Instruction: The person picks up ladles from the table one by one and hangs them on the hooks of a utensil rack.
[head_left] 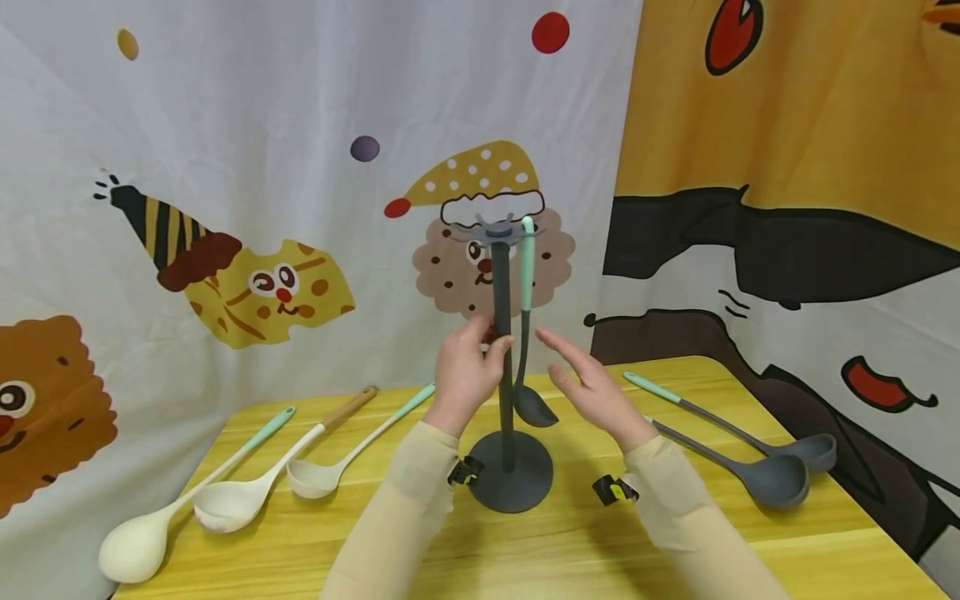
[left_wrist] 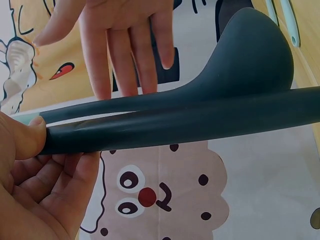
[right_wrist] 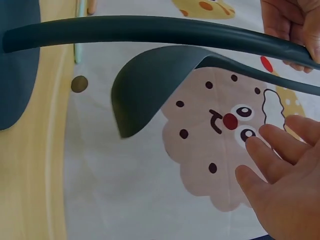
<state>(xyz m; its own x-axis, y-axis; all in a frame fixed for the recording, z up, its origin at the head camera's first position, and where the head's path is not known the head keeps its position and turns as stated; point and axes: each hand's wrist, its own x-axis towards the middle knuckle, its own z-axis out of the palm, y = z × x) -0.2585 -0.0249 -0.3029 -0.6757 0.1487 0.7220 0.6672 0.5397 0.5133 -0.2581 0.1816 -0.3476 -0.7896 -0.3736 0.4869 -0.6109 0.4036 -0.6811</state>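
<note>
A dark grey utensil stand (head_left: 503, 358) stands upright on its round base in the head view. From its hooked top hangs a dark grey ladle (head_left: 534, 407) with a mint-green handle, bowl downward, along the right side of the pole. My left hand (head_left: 467, 373) holds the pole around mid-height, thumb across the front, as the left wrist view also shows. To the right of the ladle is my right hand (head_left: 596, 390), fingers extended and apart from it. The right wrist view shows a gap between those fingers and the ladle's bowl (right_wrist: 145, 90).
Left on the wooden table (head_left: 540, 550) lie a cream ladle (head_left: 135, 550) with a green handle, a white ladle (head_left: 232, 504) with a wooden handle end, and a smaller cream ladle (head_left: 313, 479). Two grey ladles (head_left: 776, 482) lie at right. A printed curtain (head_left: 300, 125) hangs behind.
</note>
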